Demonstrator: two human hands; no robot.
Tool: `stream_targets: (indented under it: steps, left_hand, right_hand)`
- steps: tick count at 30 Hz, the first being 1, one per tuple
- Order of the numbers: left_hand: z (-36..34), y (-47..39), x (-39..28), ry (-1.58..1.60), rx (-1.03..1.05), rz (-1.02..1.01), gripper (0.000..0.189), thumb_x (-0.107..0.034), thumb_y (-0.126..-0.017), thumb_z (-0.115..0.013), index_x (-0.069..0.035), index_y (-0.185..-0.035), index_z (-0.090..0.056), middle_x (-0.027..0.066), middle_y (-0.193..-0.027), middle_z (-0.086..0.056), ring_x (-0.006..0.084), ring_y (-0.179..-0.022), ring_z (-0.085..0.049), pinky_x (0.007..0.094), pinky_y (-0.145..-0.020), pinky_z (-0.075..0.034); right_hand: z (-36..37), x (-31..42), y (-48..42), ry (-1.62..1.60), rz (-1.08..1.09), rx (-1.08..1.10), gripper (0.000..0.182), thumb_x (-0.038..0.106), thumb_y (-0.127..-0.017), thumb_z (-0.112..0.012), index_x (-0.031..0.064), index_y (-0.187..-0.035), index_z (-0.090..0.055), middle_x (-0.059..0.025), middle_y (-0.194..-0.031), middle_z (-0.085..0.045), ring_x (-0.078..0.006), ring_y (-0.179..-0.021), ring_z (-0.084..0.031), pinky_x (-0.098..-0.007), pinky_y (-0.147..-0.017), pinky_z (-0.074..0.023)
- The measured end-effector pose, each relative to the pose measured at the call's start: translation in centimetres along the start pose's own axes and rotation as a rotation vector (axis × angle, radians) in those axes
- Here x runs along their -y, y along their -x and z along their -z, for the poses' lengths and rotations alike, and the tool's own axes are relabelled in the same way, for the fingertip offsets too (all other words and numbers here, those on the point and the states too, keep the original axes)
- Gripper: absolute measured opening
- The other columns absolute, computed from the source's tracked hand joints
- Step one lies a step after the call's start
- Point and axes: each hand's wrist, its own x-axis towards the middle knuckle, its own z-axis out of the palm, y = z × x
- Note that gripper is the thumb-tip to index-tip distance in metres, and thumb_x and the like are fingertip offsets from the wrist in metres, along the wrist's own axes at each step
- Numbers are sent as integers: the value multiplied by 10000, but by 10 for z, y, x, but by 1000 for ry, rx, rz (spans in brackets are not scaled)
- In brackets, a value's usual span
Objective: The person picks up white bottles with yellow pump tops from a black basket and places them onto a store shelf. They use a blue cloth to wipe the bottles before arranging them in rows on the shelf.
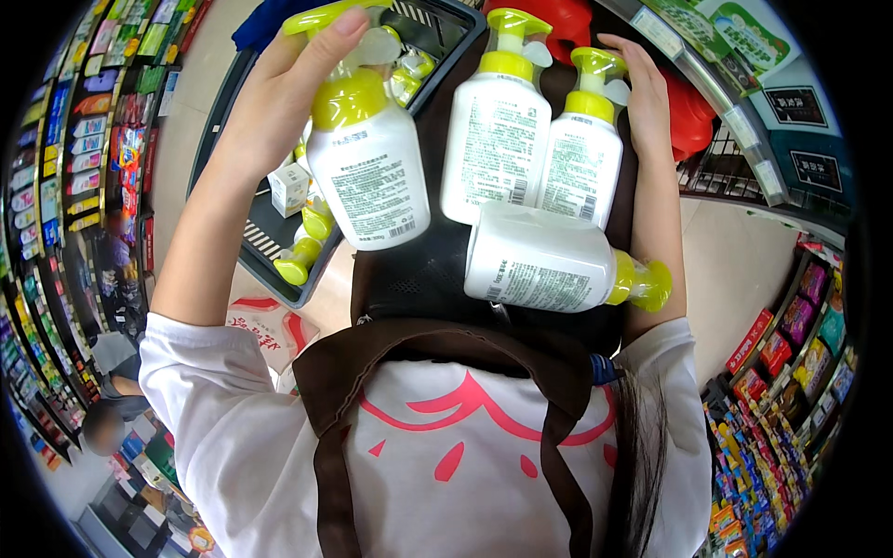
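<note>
My left hand (296,84) grips a white pump bottle (373,181) by its yellow-green pump top, holding it upright over the edge of a dark plastic crate. Beside the pump of a smaller white bottle (580,167) is my right hand (645,94), its fingertips near the pump head; I cannot tell whether it grips it. A taller pump bottle (492,139) stands against that bottle's left side. Across the front of these two lies another pump bottle (541,258) on its side, pump pointing right. All carry printed labels with writing. They rest on or before my dark lap.
The dark crate (317,272) at left holds several yellow-green-topped bottles and a small white box (289,188). Stocked shelves (91,160) curve along the left, with a shelf edge (750,132) at upper right and packaged goods (760,446) at lower right. A person (115,418) is at lower left.
</note>
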Motion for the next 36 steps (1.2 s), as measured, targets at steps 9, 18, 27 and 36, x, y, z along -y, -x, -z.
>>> stream_targets:
  steps: [9, 18, 27, 36]
  left_hand:
    - [18, -13, 22, -131, -120, -5, 507, -387, -857, -418, 44, -1123, -425, 172, -970, -562, 187, -882, -570, 263, -747, -457]
    - [41, -16, 55, -284, -364, -51, 408, -304, -828, -519, 9, -1088, -491, 87, -961, -561, 132, -885, -521, 239, -781, -393]
    - [75, 18, 100, -284, -467, 167, 478, -330, -765, -606, 18, -1074, -496, 74, -914, -555, 130, -815, -526, 244, -703, -420]
    - [100, 44, 189, -203, -717, 192, 401, -268, -682, -703, -11, -920, -508, 30, -789, -528, 83, -688, -504, 194, -578, -412]
  right_hand:
    - [-1, -1, 0, -33, 94, -33, 274, 212, -881, -362, 10, -920, -542, -70, -814, -593, -112, -749, -544, -218, -671, -416]
    - [-2, -10, -3, -234, 7, 9, 241, 205, -876, -393, 18, -934, -534, -47, -795, -584, -93, -739, -524, -202, -675, -402]
    - [-2, -8, -3, -298, -25, 24, 243, 204, -877, -399, 13, -921, -543, -30, -796, -554, -85, -750, -502, -196, -683, -388]
    - [-3, -5, 0, -226, 8, -22, 230, 197, -877, -402, 14, -894, -540, -31, -756, -566, -88, -706, -518, -195, -643, -402]
